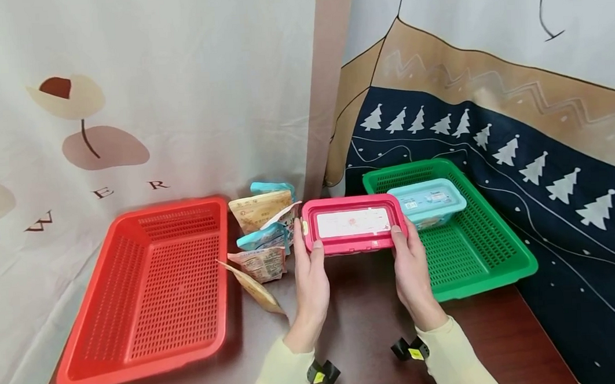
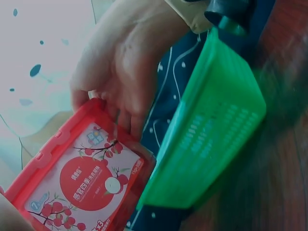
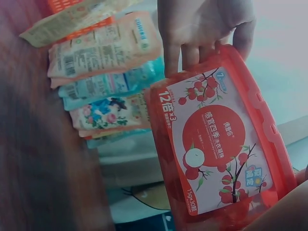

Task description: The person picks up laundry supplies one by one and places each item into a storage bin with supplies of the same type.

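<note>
1. My left hand point(image 1: 312, 281) grips the pink laundry-pod box point(image 1: 353, 224), left end; my right hand point(image 1: 412, 268) grips its right end.
2. Box held above the table point(image 1: 363, 316), near left edge of the green basket point(image 1: 479, 286).

A glossy, dark reddish-brown desk point(image 1: 363, 316) carries a red perforated basket point(image 1: 179, 286) on the left, a green perforated basket point(image 1: 469, 250) on the right and, between them, close beside the red one, a row of packets point(image 1: 261, 265) in tan, blue and pinkish tones.
</note>
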A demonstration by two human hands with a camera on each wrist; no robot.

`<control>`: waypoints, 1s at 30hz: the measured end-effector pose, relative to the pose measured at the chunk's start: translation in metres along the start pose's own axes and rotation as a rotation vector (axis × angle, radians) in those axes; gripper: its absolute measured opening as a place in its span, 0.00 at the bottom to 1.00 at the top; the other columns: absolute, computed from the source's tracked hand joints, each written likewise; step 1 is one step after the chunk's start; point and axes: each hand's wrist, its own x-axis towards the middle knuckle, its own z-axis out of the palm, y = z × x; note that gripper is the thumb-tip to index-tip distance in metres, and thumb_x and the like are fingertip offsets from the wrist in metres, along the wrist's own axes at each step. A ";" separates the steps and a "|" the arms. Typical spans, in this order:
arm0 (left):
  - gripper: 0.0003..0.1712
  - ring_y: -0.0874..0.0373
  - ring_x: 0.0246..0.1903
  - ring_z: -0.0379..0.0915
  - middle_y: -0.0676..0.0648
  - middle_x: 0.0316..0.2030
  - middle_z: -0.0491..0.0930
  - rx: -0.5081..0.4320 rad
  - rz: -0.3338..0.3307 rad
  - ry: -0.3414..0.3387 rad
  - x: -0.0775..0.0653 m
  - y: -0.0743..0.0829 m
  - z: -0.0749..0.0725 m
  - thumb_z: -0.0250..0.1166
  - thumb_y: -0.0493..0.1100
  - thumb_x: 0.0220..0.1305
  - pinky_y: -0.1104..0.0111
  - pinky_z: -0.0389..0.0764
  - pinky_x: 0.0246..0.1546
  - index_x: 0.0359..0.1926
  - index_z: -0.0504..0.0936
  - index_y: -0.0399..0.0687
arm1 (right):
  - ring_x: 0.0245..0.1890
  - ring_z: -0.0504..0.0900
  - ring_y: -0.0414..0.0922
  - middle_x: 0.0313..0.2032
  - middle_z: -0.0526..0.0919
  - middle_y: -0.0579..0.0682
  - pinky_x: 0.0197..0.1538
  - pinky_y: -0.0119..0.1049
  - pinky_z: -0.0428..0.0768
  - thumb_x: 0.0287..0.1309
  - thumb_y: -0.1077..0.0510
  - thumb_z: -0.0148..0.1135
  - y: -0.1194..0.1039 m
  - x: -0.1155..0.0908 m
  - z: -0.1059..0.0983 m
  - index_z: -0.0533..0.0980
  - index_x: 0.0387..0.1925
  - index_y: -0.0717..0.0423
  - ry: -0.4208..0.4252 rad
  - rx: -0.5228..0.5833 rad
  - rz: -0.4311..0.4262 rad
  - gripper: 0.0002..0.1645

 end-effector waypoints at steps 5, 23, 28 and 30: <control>0.38 0.53 0.74 0.50 0.54 0.78 0.53 -0.044 0.033 -0.037 -0.006 0.003 0.009 0.53 0.48 0.81 0.55 0.75 0.64 0.83 0.48 0.64 | 0.70 0.62 0.44 0.73 0.62 0.46 0.66 0.30 0.72 0.82 0.50 0.45 -0.011 -0.003 -0.013 0.53 0.81 0.50 -0.002 0.008 -0.018 0.34; 0.41 0.58 0.73 0.56 0.61 0.78 0.54 -0.051 0.059 -0.208 -0.023 -0.003 0.058 0.54 0.49 0.81 0.64 0.78 0.60 0.83 0.42 0.71 | 0.64 0.65 0.44 0.70 0.60 0.55 0.59 0.22 0.74 0.82 0.47 0.45 -0.032 0.017 -0.077 0.54 0.80 0.57 0.001 0.059 -0.015 0.35; 0.42 0.60 0.63 0.67 0.61 0.75 0.60 -0.007 0.058 -0.254 -0.027 -0.005 0.075 0.55 0.49 0.80 0.67 0.81 0.56 0.83 0.41 0.73 | 0.62 0.67 0.43 0.68 0.61 0.52 0.57 0.22 0.76 0.81 0.50 0.48 -0.036 0.023 -0.097 0.56 0.79 0.59 0.052 0.128 0.006 0.35; 0.43 0.61 0.61 0.68 0.61 0.75 0.60 0.020 0.052 -0.274 -0.028 -0.006 0.081 0.56 0.49 0.80 0.68 0.81 0.56 0.83 0.41 0.72 | 0.62 0.67 0.43 0.69 0.60 0.53 0.57 0.22 0.76 0.81 0.50 0.49 -0.037 0.026 -0.106 0.55 0.79 0.60 0.061 0.144 0.011 0.35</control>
